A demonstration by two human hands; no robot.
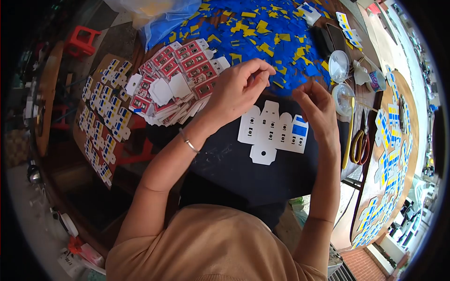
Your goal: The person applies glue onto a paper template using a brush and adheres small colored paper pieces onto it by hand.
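Note:
A white unfolded box cutout (273, 131) with small black prints lies flat on the dark cloth (220, 159); a blue patch shows on its right panel. My left hand (243, 82) is raised above its upper left, fingers curled and pinched together near the blue and yellow pieces (267, 42). Whatever it might hold is too small to make out. Over the cutout's upper right is my right hand (316, 105), its thumb and fingertips drawn together, their contents also unclear. To the left is a heap of red and white printed cutouts (192, 61).
Scissors (360, 146), a yellow stick (348, 140) and clear plastic cups (338, 66) lie at the right. Boards on the left (89, 154) and right (408, 187) carry many blue and yellow marked cutouts. A red stool (80, 42) stands at the far left.

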